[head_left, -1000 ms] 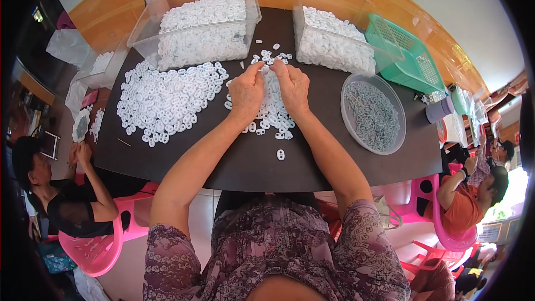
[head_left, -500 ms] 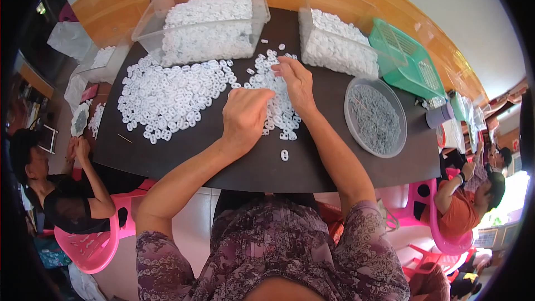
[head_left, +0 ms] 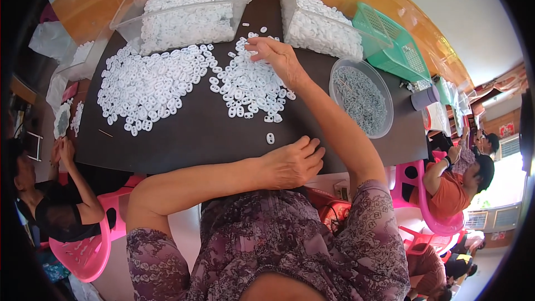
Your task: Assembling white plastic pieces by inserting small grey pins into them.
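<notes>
My left hand (head_left: 292,163) has come back from the small pile of white rings (head_left: 248,83) to the table edge near me. My right hand (head_left: 274,56) reached further out over that pile.

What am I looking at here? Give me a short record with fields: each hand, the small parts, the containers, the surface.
Left hand: rests at the near table edge, fingers curled; whether it holds anything cannot be told
Right hand: reaching into the smaller heap of white rings
Other parts: larger heap of white rings; single ring lying apart
Containers: two clear tubs of white pieces; round clear bowl of grey pieces; green basket
Surface: dark table
</notes>
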### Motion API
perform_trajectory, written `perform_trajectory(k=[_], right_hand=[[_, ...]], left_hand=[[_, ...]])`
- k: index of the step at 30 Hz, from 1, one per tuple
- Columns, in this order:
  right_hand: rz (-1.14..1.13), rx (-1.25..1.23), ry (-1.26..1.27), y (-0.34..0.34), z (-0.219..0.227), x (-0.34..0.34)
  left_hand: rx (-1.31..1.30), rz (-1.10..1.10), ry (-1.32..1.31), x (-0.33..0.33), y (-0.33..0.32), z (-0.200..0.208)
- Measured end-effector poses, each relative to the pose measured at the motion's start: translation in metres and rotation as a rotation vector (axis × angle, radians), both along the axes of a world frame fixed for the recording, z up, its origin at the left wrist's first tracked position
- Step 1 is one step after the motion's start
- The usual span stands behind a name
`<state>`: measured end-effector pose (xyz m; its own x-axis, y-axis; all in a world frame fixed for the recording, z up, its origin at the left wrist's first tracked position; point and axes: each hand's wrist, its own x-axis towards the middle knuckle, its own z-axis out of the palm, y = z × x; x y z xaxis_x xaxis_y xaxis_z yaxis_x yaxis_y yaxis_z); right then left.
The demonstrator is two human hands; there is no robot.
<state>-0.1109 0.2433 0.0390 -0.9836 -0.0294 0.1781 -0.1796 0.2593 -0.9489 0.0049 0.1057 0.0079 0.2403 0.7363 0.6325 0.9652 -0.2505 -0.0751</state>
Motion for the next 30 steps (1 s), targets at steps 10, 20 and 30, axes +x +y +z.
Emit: perform_trajectory(k=[10, 20, 30], right_hand=[[0.001, 0.014, -0.104, 0.002, 0.009, 0.001], [0.160, 0.089, -0.131, 0.005, 0.023, 0.000], [0.034, 0.238, -0.039, 0.008, 0.033, 0.020]], left_hand=[[-0.091, 0.099, -0.015, 0.005, 0.017, -0.007], [-0.041, 0.094, 0.025, 0.001, 0.052, -0.011], [-0.186, 0.205, 0.077, -0.018, 0.049, -0.010]])
